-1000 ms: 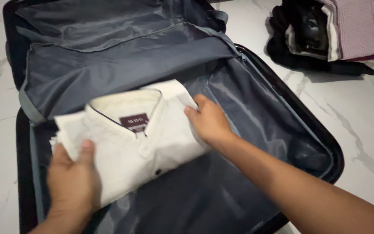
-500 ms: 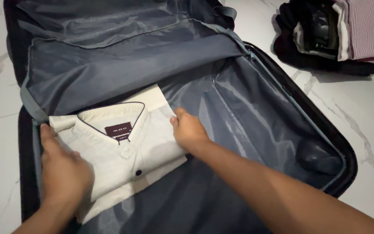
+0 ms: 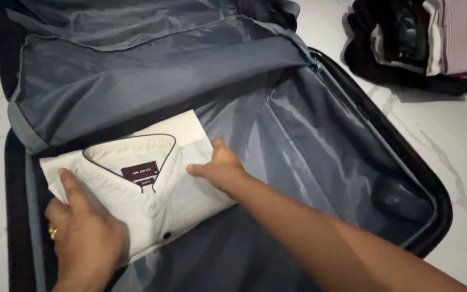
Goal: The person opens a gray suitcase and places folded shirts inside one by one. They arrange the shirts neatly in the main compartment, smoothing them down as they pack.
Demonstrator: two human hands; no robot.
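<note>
A folded white shirt (image 3: pixel 152 189) with a dark collar label lies in the near left corner of an open suitcase (image 3: pixel 401 140) lined with grey fabric. My left hand (image 3: pixel 85 235), with a ring on one finger, presses flat on the shirt's left side. My right hand (image 3: pixel 217 168) rests on the shirt's right edge, thumb over the front. Both hands lie on the shirt with fingers spread rather than gripping it.
The suitcase's grey zip divider flap (image 3: pixel 136 81) is folded back toward the lid. A pile of folded clothes (image 3: pixel 422 43), dark, white and pink checked, sits on the white marble floor (image 3: pixel 460 162) at the upper right.
The shirt has been set down and slid left into the suitcase corner. Both hands moved left with it and now press on top of it.
</note>
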